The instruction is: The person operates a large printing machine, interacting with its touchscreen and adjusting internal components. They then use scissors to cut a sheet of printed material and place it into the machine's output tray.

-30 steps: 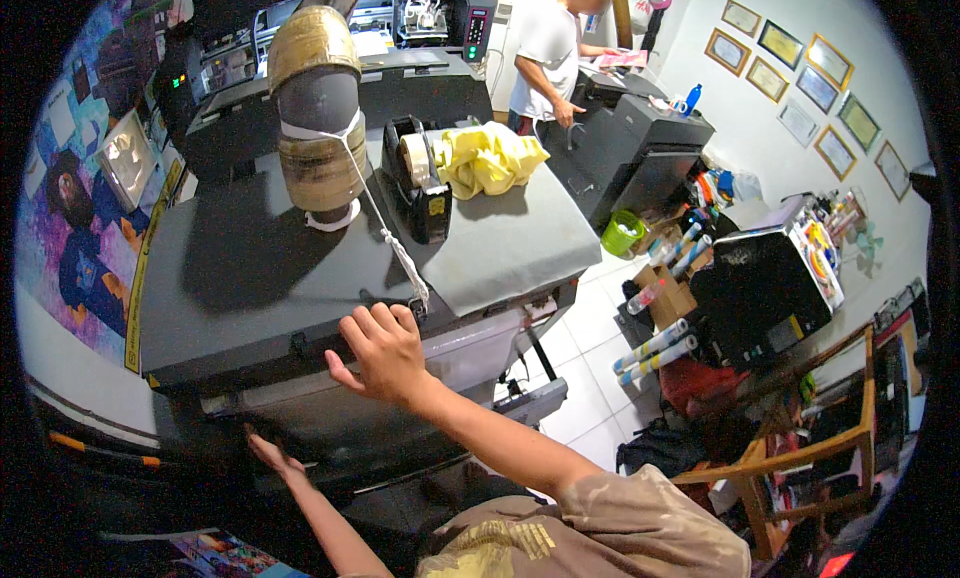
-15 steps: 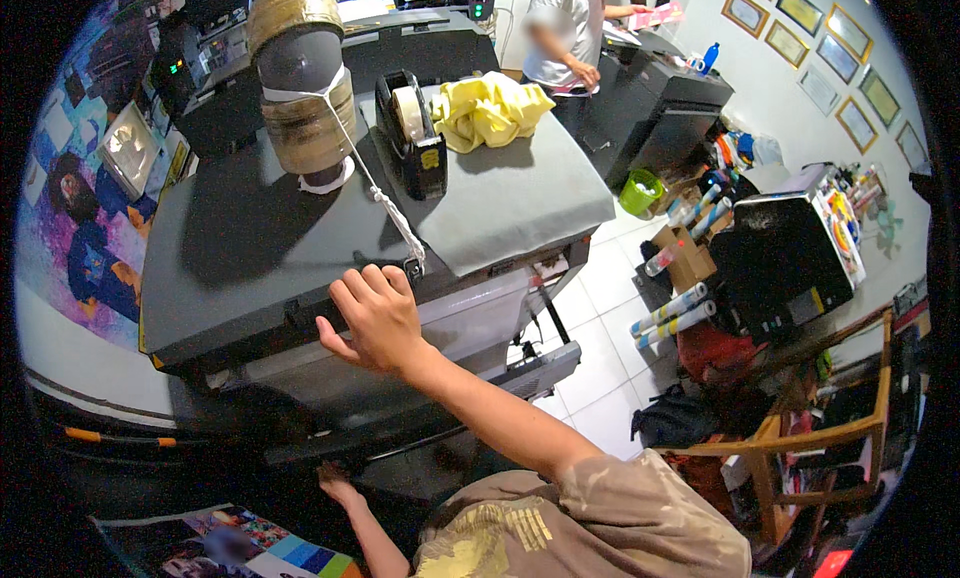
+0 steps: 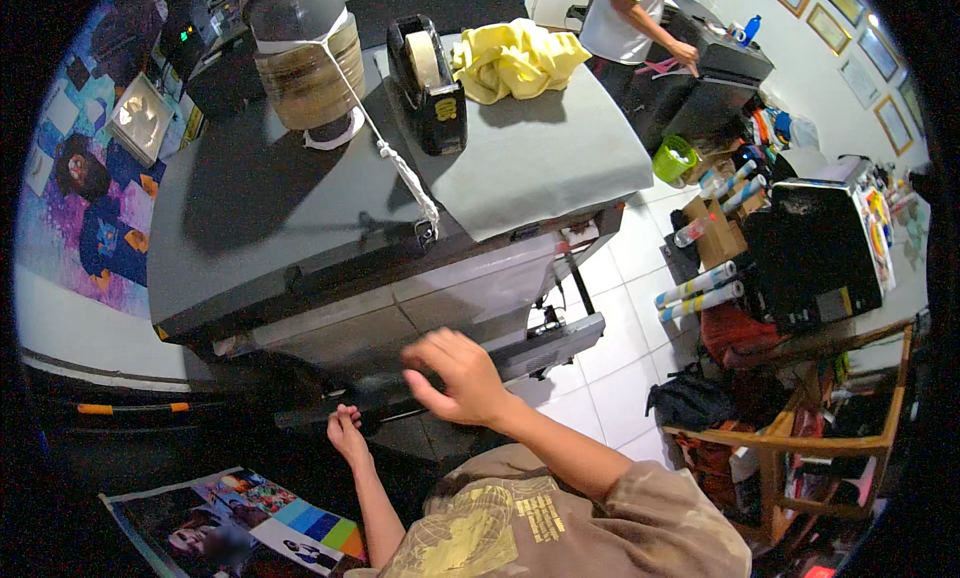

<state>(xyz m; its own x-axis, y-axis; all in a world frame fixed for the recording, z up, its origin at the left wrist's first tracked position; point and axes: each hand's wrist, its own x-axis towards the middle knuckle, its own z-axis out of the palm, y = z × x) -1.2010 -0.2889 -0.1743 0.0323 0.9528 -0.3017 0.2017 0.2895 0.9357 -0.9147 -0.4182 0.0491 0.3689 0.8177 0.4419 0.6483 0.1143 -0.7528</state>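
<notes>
My right hand (image 3: 455, 378) hovers in front of a large grey-black machine (image 3: 240, 238), slightly blurred. Its fingers are loosely bent, the thumb stands apart, and nothing shows in it. Lower and to the left, my left hand (image 3: 347, 433) is beside a dark rail low on the machine, its fingers slightly curled and apart. A white cord (image 3: 400, 173) runs from a brown-taped dark cylinder (image 3: 312, 83) to a small catch (image 3: 427, 233) at the front edge of the machine's top. A black tape dispenser (image 3: 428, 88) and a crumpled yellow cloth (image 3: 518, 60) lie on top.
A printed colour sheet (image 3: 270, 523) lies at lower left. Another person (image 3: 625, 23) stands at a dark cabinet at the back. To the right are a green bin (image 3: 675, 160), paper rolls (image 3: 700, 291), a black backpack (image 3: 692, 398) and a wooden frame (image 3: 790, 441).
My right hand has dropped from the machine's front edge near the cord's end and now hovers lower. The view has shifted, so the machine top appears higher. My left hand stays near the rail.
</notes>
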